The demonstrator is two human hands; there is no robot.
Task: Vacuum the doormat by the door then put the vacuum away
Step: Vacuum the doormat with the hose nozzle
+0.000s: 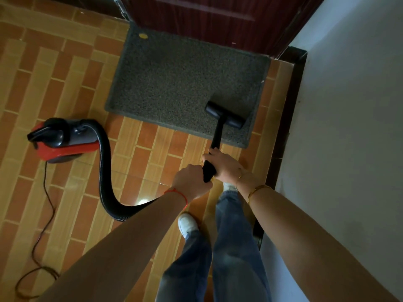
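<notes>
- The grey doormat [178, 83] is seen lying flat on the tiled floor [54, 83], its far edge against the dark red door [218, 20] at 12 o'clock.
- The black floor nozzle [224, 115] is set on the doormat's near right corner, at about 4 o'clock from the mat's centre.
- The black wand [218, 134] is seen running from the nozzle back toward 6 o'clock, tilted up to the hands.
- The wand is gripped by both hands: the right hand [224, 164] is curled round it further forward, the left hand [192, 182] is curled round its near end, just behind and touching-close.
- A red cord is worn on the left wrist; gold bangles are worn on the right wrist.
- The ribbed black hose [104, 171] is seen looping from under the left forearm round to the vacuum body.
- The red-and-black vacuum body [61, 140] is standing on the floor at 9 o'clock from the nozzle, well apart from the doormat's near left corner.
- A dark power cord [45, 214] is trailed from the body toward 7 o'clock.
- A white wall [349, 127] with dark skirting is noted at 3 o'clock.
- Blue jeans and a white shoe [187, 223] are visible at 6 o'clock.
</notes>
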